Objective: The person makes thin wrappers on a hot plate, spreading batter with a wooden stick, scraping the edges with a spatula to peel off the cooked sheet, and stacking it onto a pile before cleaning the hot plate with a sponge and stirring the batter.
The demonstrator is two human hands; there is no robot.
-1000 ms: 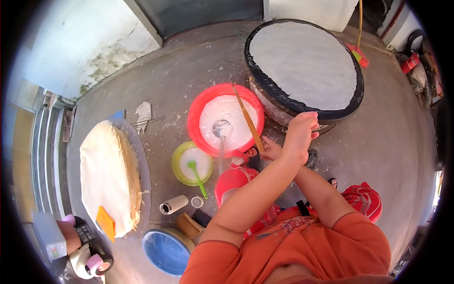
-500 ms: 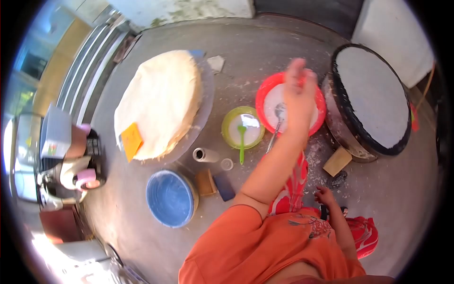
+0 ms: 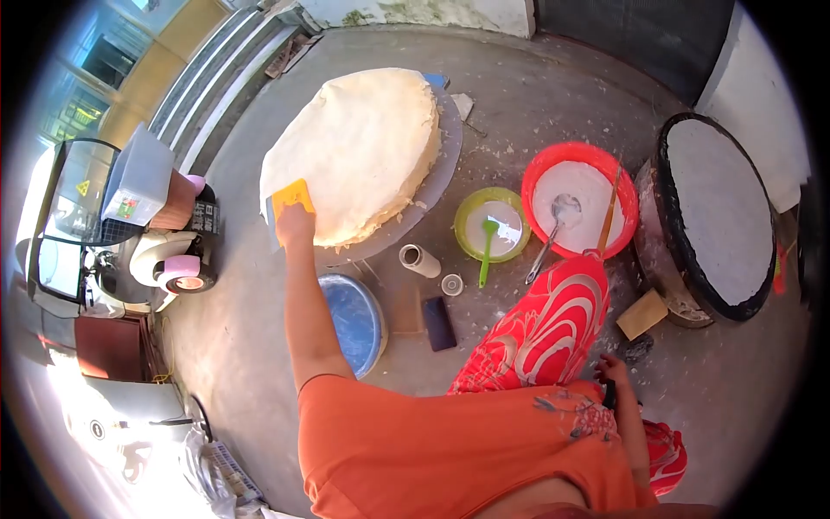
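My left hand (image 3: pixel 296 223) is closed on a yellow scraper (image 3: pixel 292 195), a flat plastic card at the near left edge of a thick round stack of thin pale flatbread sheets (image 3: pixel 354 147). The stack lies on a clear plastic sheet (image 3: pixel 445 147) on the floor. My right hand (image 3: pixel 612 372) hangs low beside my leg, fingers loosely bent and apart, with nothing visible in it. A red basin (image 3: pixel 538 173) of white batter holds a metal ladle (image 3: pixel 553 233) and a thin wooden stick (image 3: pixel 612 208). Beside it, a yellow-green bowl (image 3: pixel 464 216) holds white liquid and a green spoon (image 3: pixel 488 251).
A round pale plate with a black rim (image 3: pixel 718 199) stands on a drum-like base at right. A blue bucket (image 3: pixel 350 320), a pale cylinder (image 3: pixel 420 260), a dark phone-like slab (image 3: pixel 438 323) and a wooden block (image 3: pixel 642 315) sit nearby. A scooter (image 3: pixel 160 255) stands at left.
My left hand has moved left from above the red basin to the flatbread stack and taken hold of the yellow scraper. The view has shifted left. My right hand stays low by my leg.
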